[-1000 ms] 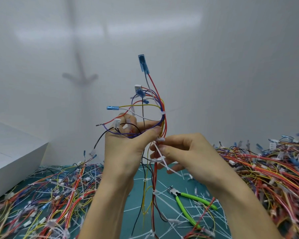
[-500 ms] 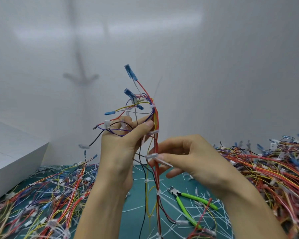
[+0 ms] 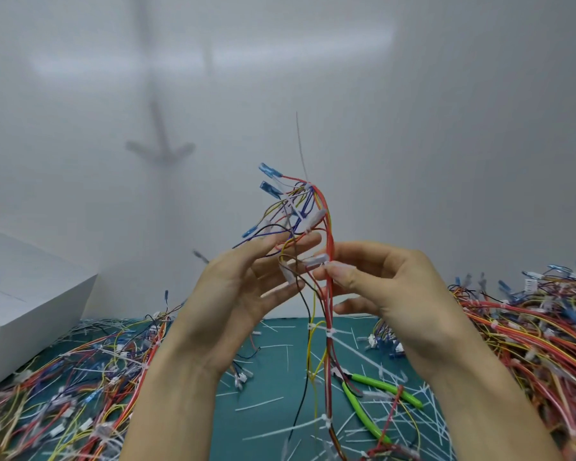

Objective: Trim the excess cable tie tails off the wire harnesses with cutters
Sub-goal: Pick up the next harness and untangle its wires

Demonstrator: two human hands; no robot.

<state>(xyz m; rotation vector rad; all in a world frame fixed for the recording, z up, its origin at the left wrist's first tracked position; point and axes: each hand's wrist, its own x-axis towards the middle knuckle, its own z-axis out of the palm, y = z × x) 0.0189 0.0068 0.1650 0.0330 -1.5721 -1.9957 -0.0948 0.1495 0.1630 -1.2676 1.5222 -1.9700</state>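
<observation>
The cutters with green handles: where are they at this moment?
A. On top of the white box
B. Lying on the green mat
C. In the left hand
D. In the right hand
B: the cutters lie on the mat among cut-off tie tails, and neither hand touches them. The right hand pinches the wire harness, and the left hand is open beside it.

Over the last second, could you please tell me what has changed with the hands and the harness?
The left hand has let go: its fingers, curled round the top of the multicoloured wire harness before, are now straight and open, and the harness's blue-tipped top has sunk and leaned left. The right hand keeps pinching the red strands lower down. The green-handled cutters stay on the teal mat.
</observation>
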